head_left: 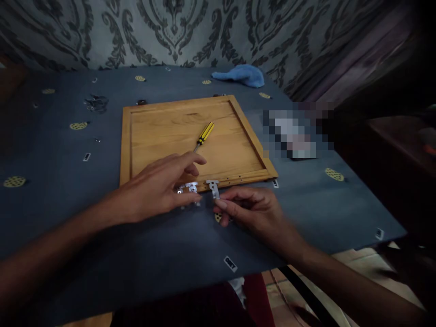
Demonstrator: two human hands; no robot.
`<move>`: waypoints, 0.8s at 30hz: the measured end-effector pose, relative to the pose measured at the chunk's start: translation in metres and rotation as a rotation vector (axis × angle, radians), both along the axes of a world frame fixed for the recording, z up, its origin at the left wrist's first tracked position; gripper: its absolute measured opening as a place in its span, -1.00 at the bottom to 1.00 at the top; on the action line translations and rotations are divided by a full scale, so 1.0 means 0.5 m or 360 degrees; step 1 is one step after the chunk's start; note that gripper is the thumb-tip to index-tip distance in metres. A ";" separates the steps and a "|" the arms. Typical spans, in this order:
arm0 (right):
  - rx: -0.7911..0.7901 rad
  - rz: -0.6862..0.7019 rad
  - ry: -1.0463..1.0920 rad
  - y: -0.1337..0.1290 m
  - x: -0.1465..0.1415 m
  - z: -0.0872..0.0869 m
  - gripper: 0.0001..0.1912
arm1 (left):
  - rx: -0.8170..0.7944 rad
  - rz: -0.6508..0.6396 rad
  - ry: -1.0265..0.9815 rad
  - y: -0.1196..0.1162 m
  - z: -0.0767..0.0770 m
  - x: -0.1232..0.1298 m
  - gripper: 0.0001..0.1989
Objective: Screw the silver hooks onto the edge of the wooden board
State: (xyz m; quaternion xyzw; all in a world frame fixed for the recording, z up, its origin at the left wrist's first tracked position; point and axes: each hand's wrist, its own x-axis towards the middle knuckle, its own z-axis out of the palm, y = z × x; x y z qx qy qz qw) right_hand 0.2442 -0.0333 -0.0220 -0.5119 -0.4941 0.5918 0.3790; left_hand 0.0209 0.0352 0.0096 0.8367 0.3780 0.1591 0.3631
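Note:
My right hand [254, 211] pinches a small metal hinge [213, 187] between thumb and fingers, at the near edge of a framed wooden panel [163, 131]. My left hand [160, 186] reaches over the panel's near edge, thumb and fingers apart. Between them, another shiny metal hinge [191, 186] is partly hidden by the thumb; whether the hand touches it is unclear. Small dark holes run along the panel's near rail. A yellow and black screwdriver [205, 133] lies on the panel, its shaft pointing toward my left hand.
The panel lies on a blue patterned tablecloth [231, 245]. A blue cloth [243, 75] rests at the back, near a patterned curtain. Small metal pieces [96, 103] sit at the back left. A blurred-out object [293, 136] is on the right, and the table's edge runs beyond it.

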 end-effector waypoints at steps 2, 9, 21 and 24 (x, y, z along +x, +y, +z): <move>0.0027 0.0070 0.0013 0.004 -0.001 0.000 -0.67 | 0.0063 -0.0045 0.0111 -0.008 -0.004 0.004 -0.37; 0.0002 0.0184 0.0083 0.014 -0.003 -0.006 -0.63 | 0.0310 -0.0116 0.0209 -0.032 -0.022 0.012 -0.30; -0.0102 0.0254 0.0092 0.019 0.000 -0.005 -0.63 | 0.0300 -0.0027 0.0208 -0.035 -0.030 0.027 -0.30; -0.0094 0.0301 0.0118 0.023 0.001 -0.004 -0.63 | 0.0336 -0.0014 0.0210 -0.038 -0.029 0.032 -0.31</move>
